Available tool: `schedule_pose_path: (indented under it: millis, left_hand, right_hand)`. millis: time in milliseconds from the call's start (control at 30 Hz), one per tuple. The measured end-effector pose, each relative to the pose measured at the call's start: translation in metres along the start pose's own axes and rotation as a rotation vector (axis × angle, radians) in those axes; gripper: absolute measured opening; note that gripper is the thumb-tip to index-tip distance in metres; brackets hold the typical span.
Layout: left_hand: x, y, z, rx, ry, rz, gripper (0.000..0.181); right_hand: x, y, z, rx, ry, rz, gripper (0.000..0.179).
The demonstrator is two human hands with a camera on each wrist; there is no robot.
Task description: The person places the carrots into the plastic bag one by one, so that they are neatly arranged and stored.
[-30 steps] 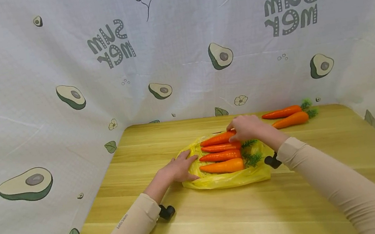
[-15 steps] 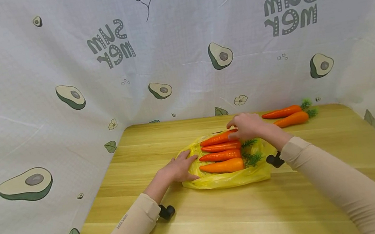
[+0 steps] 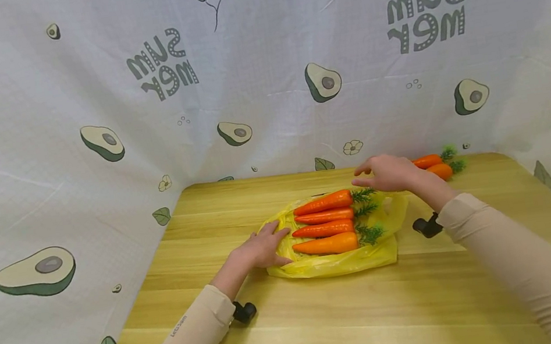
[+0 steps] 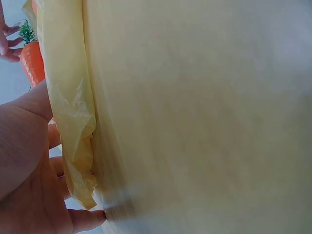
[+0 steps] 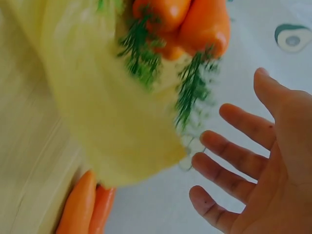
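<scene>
Several orange-red carrots [image 3: 327,229] with green tops lie side by side in an opened yellow plastic bag [image 3: 339,266], tips to the left. My left hand [image 3: 259,249] rests at the bag's left end, fingers spread; in the left wrist view its fingers touch the crumpled yellow edge. Past the leafy top of the farthest carrot [image 3: 329,201], my right hand [image 3: 388,172] hovers with nothing in it. Its fingers are spread and loosely bent in the right wrist view.
Two more carrots [image 3: 442,172] lie at the back right of the wooden table [image 3: 329,329], partly hidden behind the right hand. A white curtain [image 3: 262,80] with avocado prints hangs around the table's back and sides. Black wrist cameras [image 3: 428,227] sit below both wrists.
My right hand has let go of the farthest carrot in the bag and moved right and back toward the two loose carrots. My left hand has stayed in place.
</scene>
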State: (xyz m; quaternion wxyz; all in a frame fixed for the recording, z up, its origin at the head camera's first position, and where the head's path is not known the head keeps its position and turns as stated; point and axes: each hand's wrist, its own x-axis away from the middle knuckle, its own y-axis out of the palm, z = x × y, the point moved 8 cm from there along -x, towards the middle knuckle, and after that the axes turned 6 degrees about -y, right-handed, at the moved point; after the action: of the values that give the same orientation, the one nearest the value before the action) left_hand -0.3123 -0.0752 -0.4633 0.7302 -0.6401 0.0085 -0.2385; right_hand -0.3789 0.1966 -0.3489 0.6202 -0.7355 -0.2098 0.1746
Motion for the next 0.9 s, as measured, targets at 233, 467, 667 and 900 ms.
schedule_pose_path:
  millis: [233, 467, 667, 900]
  left_hand:
    - [0.000, 0.001, -0.003, -0.001, 0.003, 0.003, 0.082]
    - [0.000, 0.001, -0.003, 0.008, 0.004, 0.001, 0.082]
    - [0.001, 0.000, -0.003, 0.019, 0.003, 0.003, 0.083]
    - [0.000, 0.000, -0.003, 0.019, 0.003, -0.002, 0.083]
  right_hand:
    - [0.012, -0.008, 0.022, -0.037, 0.026, 0.026, 0.060]
    - [0.016, -0.001, 0.051, -0.018, 0.030, 0.038, 0.061]
    - [0.021, 0.003, 0.075, -0.009, 0.095, 0.035, 0.069]
    - [0.027, 0.011, 0.099, -0.002, 0.135, 0.050, 0.067]
